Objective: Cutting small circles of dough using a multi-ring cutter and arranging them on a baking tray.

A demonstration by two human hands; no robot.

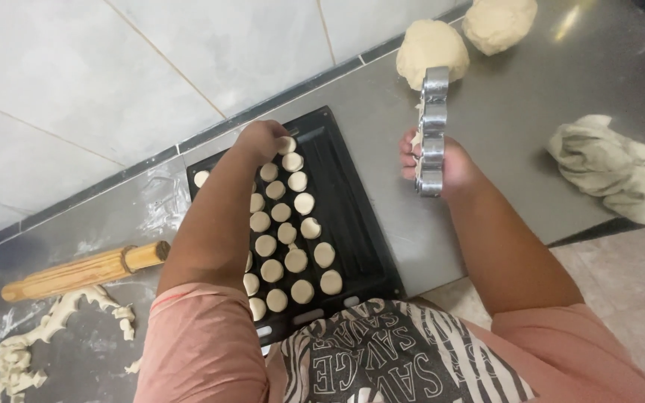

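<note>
A black baking tray (352, 216) lies on the steel counter, holding several small round dough discs (296, 260) in rows on its left half. My left hand (261, 139) reaches to the tray's far end, fingers closed at a dough disc (287, 144) there. My right hand (442, 166) is raised to the right of the tray, gripping a shiny metal multi-ring dough cutter (433, 128) held upright.
Two dough balls (431, 46) (499, 22) sit at the far edge of the counter. A crumpled cloth (621, 170) lies at the right. A wooden rolling pin (87, 270) and dough scraps (46, 336) rest at the left. A tiled wall (151, 60) borders the counter.
</note>
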